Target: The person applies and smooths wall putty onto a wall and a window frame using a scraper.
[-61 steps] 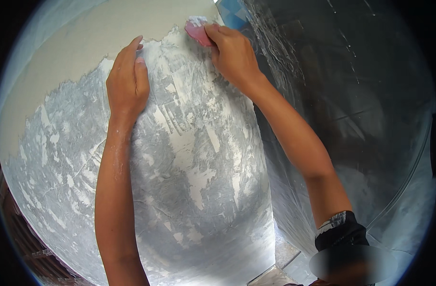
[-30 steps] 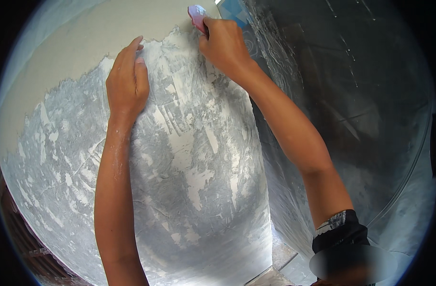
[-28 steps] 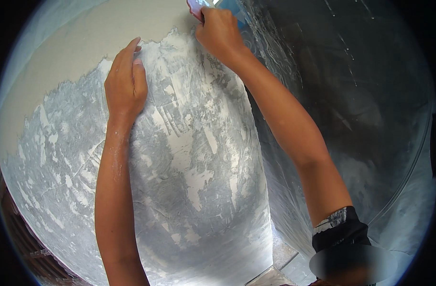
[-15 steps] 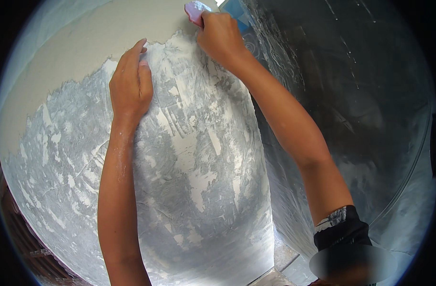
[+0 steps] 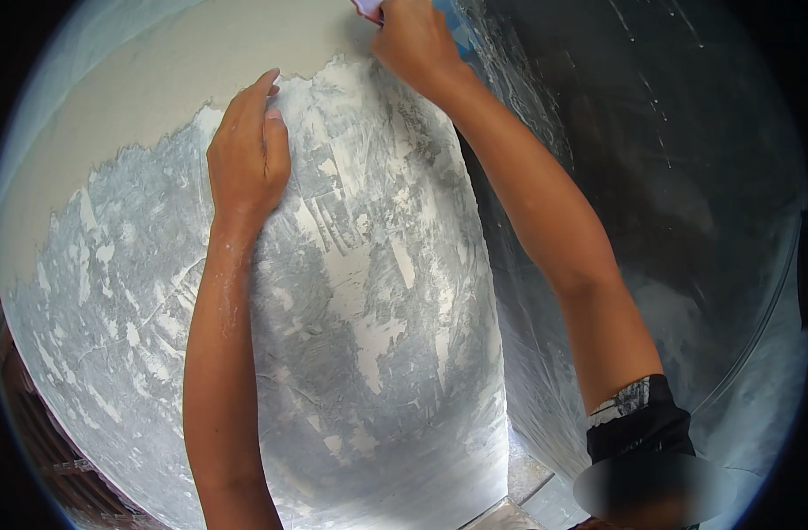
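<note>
A broad, pale surface (image 5: 333, 300) spreads below me, smooth and cream along its far left edge and grey with rough white patches over the rest. My left hand (image 5: 249, 155) rests on it near the ragged line between the cream and grey parts. Its fingers are stretched out and it holds nothing. At the top edge, my right hand (image 5: 417, 44) is closed around a small pink and lilac piece (image 5: 367, 9) of a kind I cannot make out. Most of that piece is cut off by the picture's edge or covered by the fingers.
Along the right stands a large dark surface (image 5: 633, 177) with white drips and smears. Something blue (image 5: 458, 26) shows partly behind my right hand. Floor tiles (image 5: 519, 495) appear at the bottom, and brown ridged material (image 5: 68, 477) lies at the lower left.
My right hand has moved slightly farther up with the pink and lilac piece, so less of it shows. My left hand has shifted only slightly to the right in the picture.
</note>
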Demonstrator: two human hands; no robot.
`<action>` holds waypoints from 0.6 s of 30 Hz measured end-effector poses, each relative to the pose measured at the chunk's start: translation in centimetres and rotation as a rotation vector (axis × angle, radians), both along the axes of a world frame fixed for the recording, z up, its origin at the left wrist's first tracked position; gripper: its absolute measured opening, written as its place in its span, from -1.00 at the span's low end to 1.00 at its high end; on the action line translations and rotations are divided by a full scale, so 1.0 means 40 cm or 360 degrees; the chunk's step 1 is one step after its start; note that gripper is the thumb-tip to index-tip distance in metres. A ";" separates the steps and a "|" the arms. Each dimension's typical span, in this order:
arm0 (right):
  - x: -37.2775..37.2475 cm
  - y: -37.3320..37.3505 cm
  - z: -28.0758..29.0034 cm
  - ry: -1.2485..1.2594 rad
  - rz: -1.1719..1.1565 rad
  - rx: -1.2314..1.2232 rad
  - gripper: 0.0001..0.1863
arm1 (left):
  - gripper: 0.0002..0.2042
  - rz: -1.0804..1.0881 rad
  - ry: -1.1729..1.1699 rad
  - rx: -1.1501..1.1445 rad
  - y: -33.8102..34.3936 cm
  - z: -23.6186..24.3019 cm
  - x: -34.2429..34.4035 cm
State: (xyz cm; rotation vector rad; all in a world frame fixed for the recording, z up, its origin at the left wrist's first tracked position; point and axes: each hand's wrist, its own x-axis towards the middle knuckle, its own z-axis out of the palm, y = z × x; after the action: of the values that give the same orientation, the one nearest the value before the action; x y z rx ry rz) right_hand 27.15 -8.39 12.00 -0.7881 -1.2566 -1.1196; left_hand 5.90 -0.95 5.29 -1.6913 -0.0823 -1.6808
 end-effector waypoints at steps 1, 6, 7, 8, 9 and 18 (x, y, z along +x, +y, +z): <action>0.027 0.022 0.033 0.0005 -0.0010 0.0001 -0.78 | -0.61 -0.0003 -0.0012 0.0008 -0.003 0.001 0.007; 0.001 0.056 -0.063 -0.0077 -0.0198 -0.0222 -0.83 | -0.62 0.0039 -0.0032 -0.0009 0.010 -0.001 -0.010; -0.012 0.047 -0.094 -0.0175 -0.0188 -0.0260 -0.84 | -0.62 0.0047 -0.0032 -0.0005 0.009 0.000 -0.013; -0.012 0.048 -0.103 -0.0176 -0.0185 -0.0260 -0.84 | -0.62 0.0059 -0.0034 0.0005 0.010 0.003 -0.014; -0.013 0.055 -0.110 -0.0156 -0.0207 -0.0211 -0.84 | -0.62 0.0065 -0.0036 0.0004 0.011 0.001 -0.016; 0.066 0.086 0.018 -0.0061 -0.0336 -0.0094 -0.89 | -0.61 0.0144 -0.0001 -0.0054 0.012 0.002 0.004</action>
State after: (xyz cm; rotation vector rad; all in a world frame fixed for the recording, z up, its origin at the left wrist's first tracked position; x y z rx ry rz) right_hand 29.79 -4.94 12.74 -0.9647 -1.2643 -1.2765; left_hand 6.04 -0.46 5.35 -1.6870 -0.1859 -1.6214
